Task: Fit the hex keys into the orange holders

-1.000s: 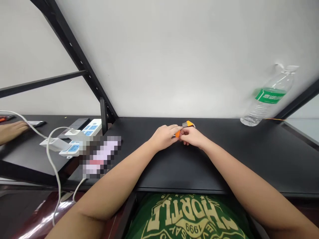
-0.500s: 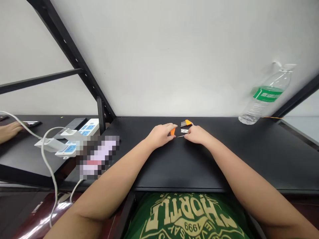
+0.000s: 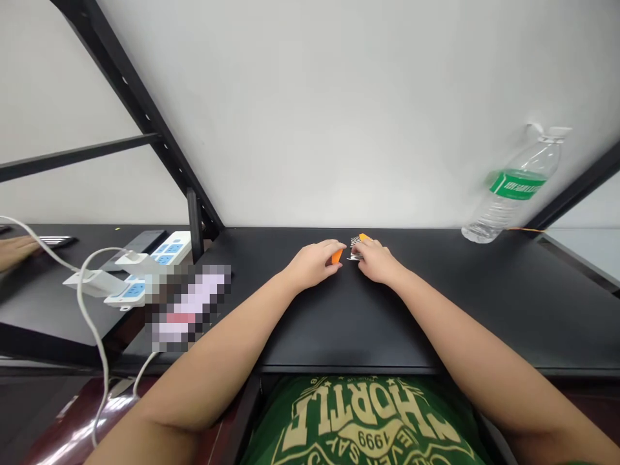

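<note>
I see the left hand pinching an orange piece; at its three o'clock, thin metal rods lie on the desk by the right hand, whose grip I can't make out.

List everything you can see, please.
pieces: 2, orange, centre
rods: several, silver, centre
bottle: 1, clear, right
power strip: 1, white, left
plugs: 2, white, left
cables: several, white, left
slab: 1, dark, left
pixelated item: 1, pinkish, left
desktops: 2, black, centre, left
bars: several, black, sides
wall: 1, white, rear
co-worker's hand: 1, bare, far left
shirt: 1, green, bottom
left hand: 1, bare, holding a piece
right hand: 1, bare, at rods
</note>
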Tool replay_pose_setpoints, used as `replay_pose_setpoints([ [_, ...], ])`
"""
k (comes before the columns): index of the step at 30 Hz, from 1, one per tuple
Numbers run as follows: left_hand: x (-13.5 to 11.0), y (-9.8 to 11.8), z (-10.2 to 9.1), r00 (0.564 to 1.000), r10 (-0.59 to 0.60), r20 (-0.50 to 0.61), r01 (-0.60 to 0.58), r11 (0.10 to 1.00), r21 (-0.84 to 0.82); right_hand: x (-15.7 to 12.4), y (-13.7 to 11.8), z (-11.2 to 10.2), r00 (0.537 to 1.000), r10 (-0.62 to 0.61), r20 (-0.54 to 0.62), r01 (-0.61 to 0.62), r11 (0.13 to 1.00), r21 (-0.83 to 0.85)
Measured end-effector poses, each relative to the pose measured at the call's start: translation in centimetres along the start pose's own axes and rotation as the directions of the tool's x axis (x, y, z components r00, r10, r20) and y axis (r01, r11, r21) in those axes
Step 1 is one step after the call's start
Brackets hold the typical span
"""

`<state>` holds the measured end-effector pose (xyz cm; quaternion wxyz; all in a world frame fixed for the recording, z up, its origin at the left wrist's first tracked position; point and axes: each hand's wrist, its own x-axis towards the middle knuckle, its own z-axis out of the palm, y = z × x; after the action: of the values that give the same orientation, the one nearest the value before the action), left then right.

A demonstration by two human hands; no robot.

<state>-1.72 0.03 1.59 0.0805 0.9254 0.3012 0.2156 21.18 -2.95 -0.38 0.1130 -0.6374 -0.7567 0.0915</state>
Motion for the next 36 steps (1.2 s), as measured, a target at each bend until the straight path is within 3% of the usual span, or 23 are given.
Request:
replay_pose_setpoints([
  [7,-0.1,-0.6,0.2,0.999,-0.004,-0.046,0.004,1.0,-0.007,0.0,0.1,0.2,0.999,0.034,-0.034,-0.032,0.998,0.059],
  [10,0.0,-0.5,0.2,0.997,0.011,-0.077,-0.01,1.0,0.009,-0.5,-0.7,-0.2,0.989,-0.071,-0.132,0.1,0.97,0.22],
  [12,0.0,-0.4,0.2,0.995,0.026,-0.1,-0.024,0.999,0.022,-0.8,-1.5,-0.5,0.986,-0.131,-0.106,0.165,0.88,0.446],
  [15,-0.1,-0.3,0.2,0.992,0.05,-0.115,-0.045,0.998,0.044,-1.1,-2.6,-0.5,0.994,-0.103,0.034,0.048,0.691,0.721],
  [19,-0.2,-0.3,0.2,0.994,0.048,-0.101,-0.042,0.997,0.063,-1.2,-2.8,-0.5,0.987,-0.131,0.09,0.008,0.605,0.796],
  [22,-0.1,-0.2,0.2,0.998,0.049,-0.041,-0.044,0.994,0.098,-1.1,-2.4,-0.6,0.976,-0.142,0.168,-0.046,0.614,0.788],
  [25,0.0,-0.4,0.1,0.999,0.042,0.028,-0.045,0.991,0.128,-1.0,-1.7,-1.0,0.97,-0.035,0.239,-0.157,0.663,0.732],
  [30,0.1,-1.3,0.0,0.995,-0.038,0.093,0.025,0.99,0.14,-0.9,-0.3,-2.4,0.93,0.116,0.35,-0.278,0.844,0.46],
  [33,0.0,-1.9,0.1,0.992,-0.102,0.079,0.089,0.984,0.152,-0.9,0.3,-3.1,0.947,0.211,0.242,-0.263,0.942,0.207],
  [36,0.0,-2.2,0.2,0.992,-0.106,0.064,0.095,0.983,0.156,-0.9,0.7,-3.2,0.974,0.199,0.107,-0.209,0.973,0.096],
])
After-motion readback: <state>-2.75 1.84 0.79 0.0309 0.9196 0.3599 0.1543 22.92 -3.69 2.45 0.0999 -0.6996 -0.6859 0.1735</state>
